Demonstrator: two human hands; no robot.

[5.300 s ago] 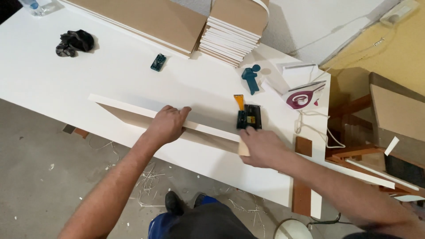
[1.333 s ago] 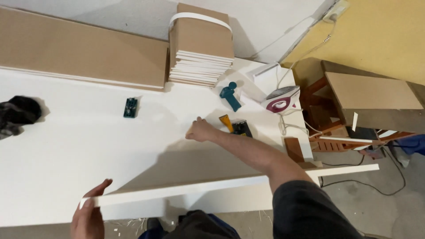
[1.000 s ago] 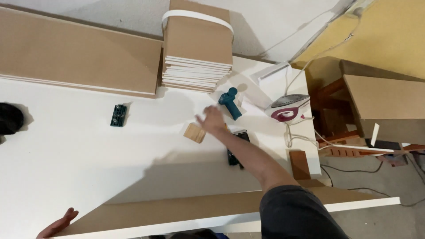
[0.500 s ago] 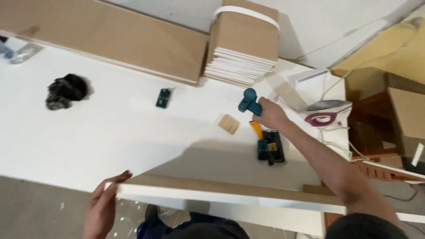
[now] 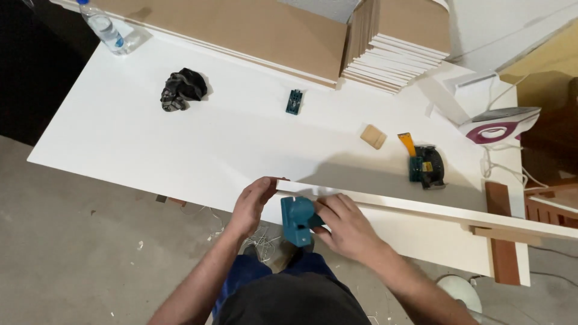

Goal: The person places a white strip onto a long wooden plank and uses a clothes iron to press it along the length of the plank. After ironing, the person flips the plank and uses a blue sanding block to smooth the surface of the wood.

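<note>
Low in the frame, left of centre, the left hand (image 5: 253,203) now grips the near end of the long white panel (image 5: 421,210), fingers curled over its edge. Just to its right, the right hand (image 5: 346,225), which half a second ago reached toward the stack of boards (image 5: 400,42) at upper right, has brought the teal trimming tool (image 5: 297,219) to that end and clamps it there, so edge work is starting.

The left hand (image 5: 253,201) is curled, fingers bent, at the near edge; the right hand (image 5: 346,225) closes in a grip just to its right; both forearms reach forward.
</note>
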